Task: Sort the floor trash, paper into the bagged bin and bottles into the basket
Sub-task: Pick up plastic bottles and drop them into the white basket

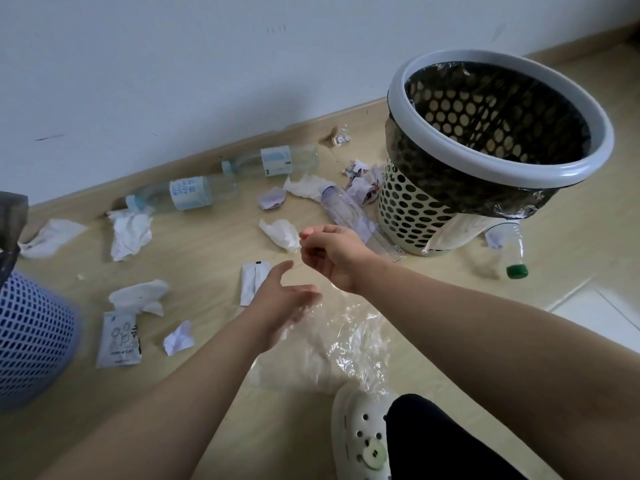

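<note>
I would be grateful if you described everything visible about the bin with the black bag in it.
The bagged bin is a round, cream, plastic-looking basket whose wall is punched with rows of round holes. A broad pale grey ring caps its rim, clamping a thin black bag that lines the inside and hangs ragged over the outside. It stands on the wood-look floor at the right, near the wall; no trash shows inside. Crumpled paper lies against its left side, and a clear bottle lies by its base.
</note>
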### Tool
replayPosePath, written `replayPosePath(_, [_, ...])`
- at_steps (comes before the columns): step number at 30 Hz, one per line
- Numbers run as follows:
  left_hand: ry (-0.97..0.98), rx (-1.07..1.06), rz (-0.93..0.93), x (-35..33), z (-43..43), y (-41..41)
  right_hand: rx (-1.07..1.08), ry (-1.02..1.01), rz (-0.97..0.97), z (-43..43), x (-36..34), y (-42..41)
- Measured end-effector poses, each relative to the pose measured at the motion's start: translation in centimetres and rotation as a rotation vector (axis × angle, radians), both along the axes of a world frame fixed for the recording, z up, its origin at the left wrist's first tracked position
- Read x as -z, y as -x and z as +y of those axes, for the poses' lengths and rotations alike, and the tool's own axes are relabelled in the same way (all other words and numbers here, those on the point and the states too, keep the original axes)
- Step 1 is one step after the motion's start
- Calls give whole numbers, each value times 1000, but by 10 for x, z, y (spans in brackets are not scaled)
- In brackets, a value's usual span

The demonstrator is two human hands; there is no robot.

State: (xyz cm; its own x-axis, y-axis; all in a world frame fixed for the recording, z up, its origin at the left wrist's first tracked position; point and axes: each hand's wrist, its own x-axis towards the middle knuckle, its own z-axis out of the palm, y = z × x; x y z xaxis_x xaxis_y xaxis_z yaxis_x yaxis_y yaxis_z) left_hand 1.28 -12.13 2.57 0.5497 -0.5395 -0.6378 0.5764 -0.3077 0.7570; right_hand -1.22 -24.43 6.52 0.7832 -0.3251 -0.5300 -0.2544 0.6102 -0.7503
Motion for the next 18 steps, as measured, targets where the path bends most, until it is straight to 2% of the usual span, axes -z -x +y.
replayPosePath(2, [-50, -44, -45, 1, -1, -1, -43, 200, 62, -4, 3, 5])
replayPosePath(5, [-140, -184, -206, 3, 1, -5, -265, 531, 172, -11, 7, 18])
replayPosePath(7, [-159, -367, -238, 3, 3, -11, -439, 612, 239, -14, 15, 28])
replayPosePath(10, [-45, -572, -34, -3, 2, -16, -561, 521, 290, -10, 22, 39])
replayPosePath(12, [34, -566, 101, -9, -4, -11, -472, 332, 256, -7, 25, 42])
replayPosePath(14, [9, -430, 114, -14, -11, 0, -328, 237, 196, -6, 28, 43])
replayPosePath(18, [-131, -78, -17, -9, -14, 26, -177, 63, 96, 0, 33, 57])
